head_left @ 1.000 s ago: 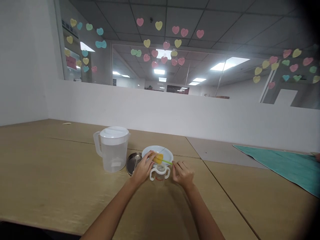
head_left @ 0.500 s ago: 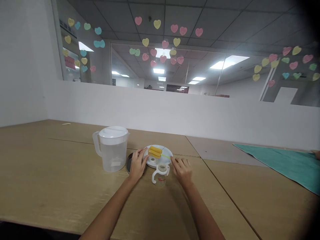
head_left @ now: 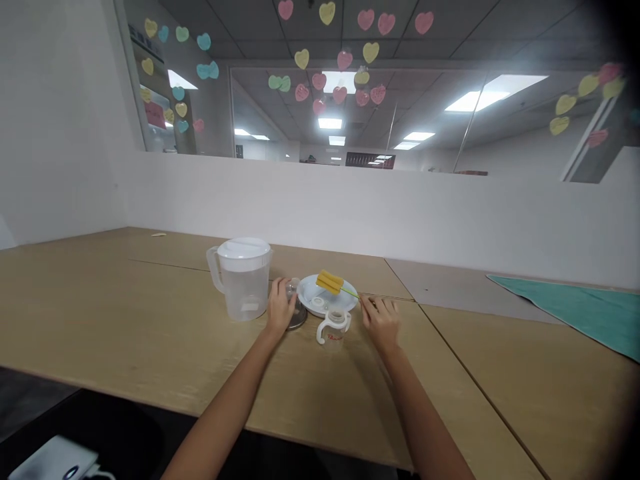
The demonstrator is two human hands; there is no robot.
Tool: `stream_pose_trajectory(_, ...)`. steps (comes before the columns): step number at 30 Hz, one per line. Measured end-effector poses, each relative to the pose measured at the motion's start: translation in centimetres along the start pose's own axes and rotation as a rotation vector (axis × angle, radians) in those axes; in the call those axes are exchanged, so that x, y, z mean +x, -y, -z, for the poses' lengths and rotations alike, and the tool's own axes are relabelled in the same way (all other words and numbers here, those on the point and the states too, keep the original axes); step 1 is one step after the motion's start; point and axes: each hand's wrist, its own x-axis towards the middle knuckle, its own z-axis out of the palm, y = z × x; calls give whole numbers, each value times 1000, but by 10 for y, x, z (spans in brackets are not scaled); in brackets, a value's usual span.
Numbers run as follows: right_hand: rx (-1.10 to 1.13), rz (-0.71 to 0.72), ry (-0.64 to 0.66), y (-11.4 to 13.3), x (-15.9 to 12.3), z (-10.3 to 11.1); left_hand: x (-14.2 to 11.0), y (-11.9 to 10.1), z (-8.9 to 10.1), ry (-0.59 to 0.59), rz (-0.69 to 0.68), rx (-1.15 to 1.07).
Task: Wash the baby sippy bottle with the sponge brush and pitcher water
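My right hand (head_left: 381, 323) is closed around the thin green handle of a yellow sponge brush (head_left: 330, 281). The brush's head is above a white plate (head_left: 305, 303), on which a small white ring-shaped piece (head_left: 317, 303) lies. To the left, my left hand (head_left: 280, 308) is closed on a clear cup-like piece (head_left: 293, 287), its exact kind hard to make out, at a dark round dish (head_left: 299, 320). Whether that piece touches the dish I cannot tell. Between my hands, in front of the plate, stands a clear baby bottle (head_left: 334, 328) with white handles and red print, open at the top.
A lidded translucent pitcher (head_left: 245, 287) stands just left of my left hand. Far right on the table lies a green cloth (head_left: 575, 310). A white device (head_left: 55, 460) is below the table's front edge, at lower left.
The sponge brush and the clear piece have come apart. My left hand has carried the clear piece left, over the dark dish. The view has shifted, showing more of the table's front edge.
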Motion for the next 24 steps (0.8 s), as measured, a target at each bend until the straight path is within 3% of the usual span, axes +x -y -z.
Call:
stream_pose_trajectory(4,11,-41,14,-2,-2,-1,2,1,3,-8,38,37)
stream_pose_trajectory(10,26,-65,36,-2,-4,-5,0,14,-3,159,-4,84)
stream_pose_trajectory(16,29,-92,61,-3,-5,-8,2,17,-3,254,12,83)
stream_pose_trajectory(24,47,-132,97,-2,-5,-9,4,17,-2,226,141,64)
